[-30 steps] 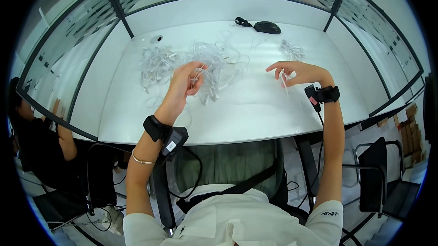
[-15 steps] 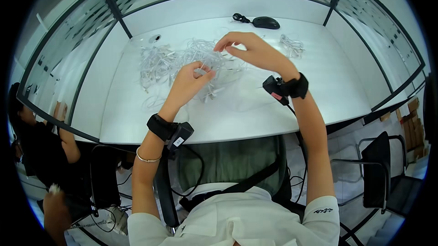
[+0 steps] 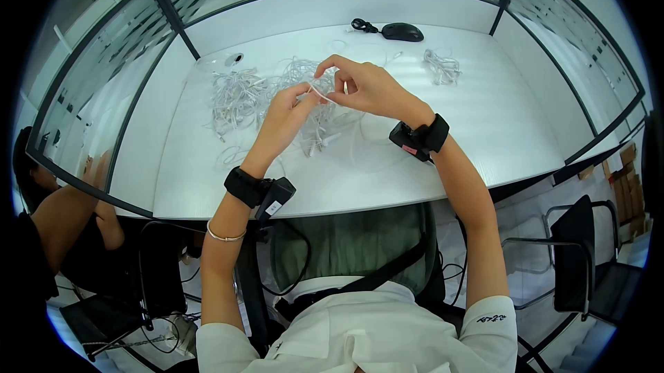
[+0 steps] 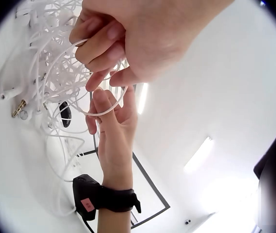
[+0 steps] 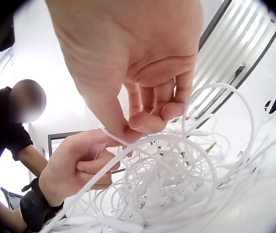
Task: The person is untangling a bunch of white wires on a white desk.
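Both hands meet over a pile of tangled white earphone cables (image 3: 317, 136), where metal plugs (image 4: 19, 108) show. My left hand (image 3: 282, 120) has its fingers curled round a thin white cable (image 3: 322, 95). From the right, my right hand (image 3: 373, 89) pinches the same cable between thumb and fingertips, close to the left fingertips. Seen from the left wrist, the cable hangs in a loop (image 4: 119, 106) between the hands. The right wrist view shows more white strands (image 5: 201, 145) curving below the right fingers.
A second tangled heap (image 3: 235, 99) adjoins the pile on the left. A small white cable bundle (image 3: 443, 68) lies at the right, and a black mouse (image 3: 403, 32) with its cord is behind. Low partitions (image 3: 346, 3) enclose the desk. Other people are at the left.
My right hand has moved left from beside the small bundle to the pile and now pinches the cable at the left hand. The left hand has shifted slightly. Another person's arm has appeared at left.
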### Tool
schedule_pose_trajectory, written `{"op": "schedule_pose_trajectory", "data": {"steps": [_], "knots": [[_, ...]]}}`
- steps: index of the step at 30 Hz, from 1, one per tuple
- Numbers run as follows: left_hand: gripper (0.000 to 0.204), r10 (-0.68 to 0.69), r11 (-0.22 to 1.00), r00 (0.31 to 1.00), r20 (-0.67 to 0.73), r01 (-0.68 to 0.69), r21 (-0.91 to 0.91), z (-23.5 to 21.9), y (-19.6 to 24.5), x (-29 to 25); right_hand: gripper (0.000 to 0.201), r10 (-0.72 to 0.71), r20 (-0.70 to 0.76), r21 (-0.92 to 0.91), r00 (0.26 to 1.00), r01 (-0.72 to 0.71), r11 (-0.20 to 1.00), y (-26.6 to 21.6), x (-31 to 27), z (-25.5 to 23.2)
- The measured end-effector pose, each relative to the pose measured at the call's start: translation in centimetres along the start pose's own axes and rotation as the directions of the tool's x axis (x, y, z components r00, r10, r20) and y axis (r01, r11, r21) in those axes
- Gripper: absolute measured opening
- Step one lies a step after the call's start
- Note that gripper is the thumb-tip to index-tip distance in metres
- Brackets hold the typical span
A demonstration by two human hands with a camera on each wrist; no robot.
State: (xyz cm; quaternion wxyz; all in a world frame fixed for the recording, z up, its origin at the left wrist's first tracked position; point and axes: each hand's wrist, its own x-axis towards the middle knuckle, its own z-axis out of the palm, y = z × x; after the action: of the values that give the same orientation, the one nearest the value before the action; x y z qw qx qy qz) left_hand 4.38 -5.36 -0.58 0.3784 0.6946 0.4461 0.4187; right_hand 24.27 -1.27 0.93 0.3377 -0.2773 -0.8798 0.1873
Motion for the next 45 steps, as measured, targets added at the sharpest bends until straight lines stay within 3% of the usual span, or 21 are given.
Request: {"op": "schedule_pose_trajectory", "data": {"steps": [3,6,12,15,20,24,30,34,36,38,41,45], "knots": [[0.023,-0.043,0.991,0.999,-0.023,0.046,0.129,0.1,1.2,-0.2,0.028,0.021,-0.012,-0.005,1.0,-0.021,1.0,-1.1,-0.1,0.0],[0.025,0.03,0.992,0.999,-0.028,-0.026,0.126,0.3,0.7,0.1,0.024,0.028,-0.022,-0.035,0.999,-0.029,0.999,-1.4,-0.3,0.2],[0.032,0.208,0.976,0.971,-0.121,-0.215,-0.047,2.3,0.8,0.5,0.016,-0.001,-0.118,-0.09,0.993,-0.009,0.996,-0.2,-0.2,0.2],[0.037,0.075,0.993,0.995,-0.071,-0.067,0.1,1.6,1.3,1.2,0.014,0.026,-0.155,-0.103,0.988,-0.042,0.994,-0.4,-0.2,0.1],[0.038,0.024,0.999,0.995,-0.099,-0.029,-0.043,1.1,0.5,1.3,0.021,0.097,-0.241,-0.106,0.966,-0.125,0.986,-1.3,-0.1,-0.5],[0.035,-0.019,0.997,0.997,-0.078,0.013,-0.076,0.7,0.5,0.7,0.025,0.191,-0.316,0.124,0.929,-0.159,0.979,0.2,0.2,-0.5],[0.03,0.087,0.985,0.996,0.002,-0.086,-0.148,0.6,0.9,1.0,0.03,0.239,-0.34,0.484,0.91,-0.049,0.874,1.2,0.6,-0.5],[0.027,0.091,0.985,0.996,0.004,-0.089,-0.146,0.3,1.0,1.7,0.03,0.239,-0.229,0.561,0.944,-0.073,0.825,2.3,0.5,-1.2],[0.025,0.047,0.968,0.996,0.077,-0.027,-0.248,-0.1,1.1,1.6,0.027,0.239,-0.128,0.452,0.963,-0.158,0.878,1.6,0.3,-1.7],[0.028,0.031,0.953,0.998,0.057,-0.012,-0.303,0.3,1.7,1.4,0.022,0.164,-0.104,0.416,0.981,-0.107,0.903,1.1,0.1,-1.9],[0.026,0.021,0.94,0.999,0.042,-0.005,-0.342,0.2,1.4,1.5,0.025,-0.011,-0.221,0.241,0.975,0.065,0.968,-0.8,0.0,-1.6],[0.021,-0.048,0.909,0.998,-0.045,0.025,-0.416,1.3,2.3,1.7,0.028,-0.209,-0.24,0.007,0.948,0.217,0.976,-1.6,0.3,-1.0]]}}
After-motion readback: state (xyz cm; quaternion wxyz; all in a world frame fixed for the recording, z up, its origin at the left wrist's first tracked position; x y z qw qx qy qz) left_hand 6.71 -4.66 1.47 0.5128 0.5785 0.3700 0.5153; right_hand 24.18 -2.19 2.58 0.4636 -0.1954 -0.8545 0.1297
